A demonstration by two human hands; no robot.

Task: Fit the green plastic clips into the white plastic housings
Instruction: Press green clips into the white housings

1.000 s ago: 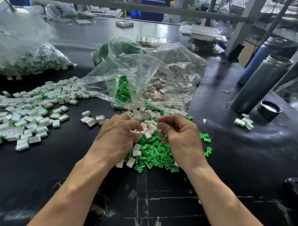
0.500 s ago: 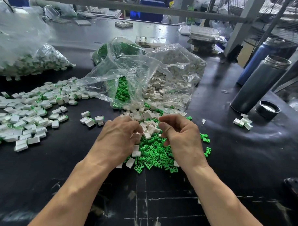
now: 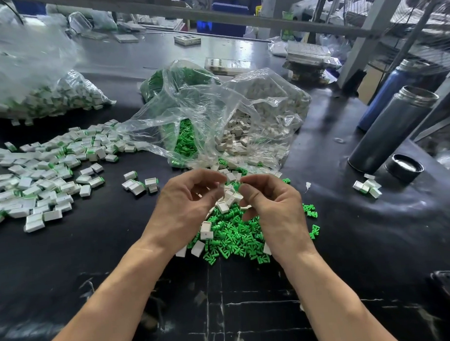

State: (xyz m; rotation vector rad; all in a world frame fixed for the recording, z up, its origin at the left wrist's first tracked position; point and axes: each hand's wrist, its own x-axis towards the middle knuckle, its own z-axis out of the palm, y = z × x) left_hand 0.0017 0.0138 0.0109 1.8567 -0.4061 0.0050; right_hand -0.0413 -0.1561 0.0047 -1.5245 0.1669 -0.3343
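Hands [image 3: 187, 204] [image 3: 273, 209] above green clips [image 3: 236, 236]

My left hand [image 3: 187, 207] and right hand [image 3: 273, 209] hover with curled fingers [image 3: 214, 179] above the heap of small green plastic clips [image 3: 234, 236] and white plastic housings [image 3: 230, 195] on the black table [image 3: 374, 241].

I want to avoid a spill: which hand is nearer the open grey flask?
The right hand. The grey flask stands off to its right, across bare table. The left hand is farther, on the other side of the right hand.
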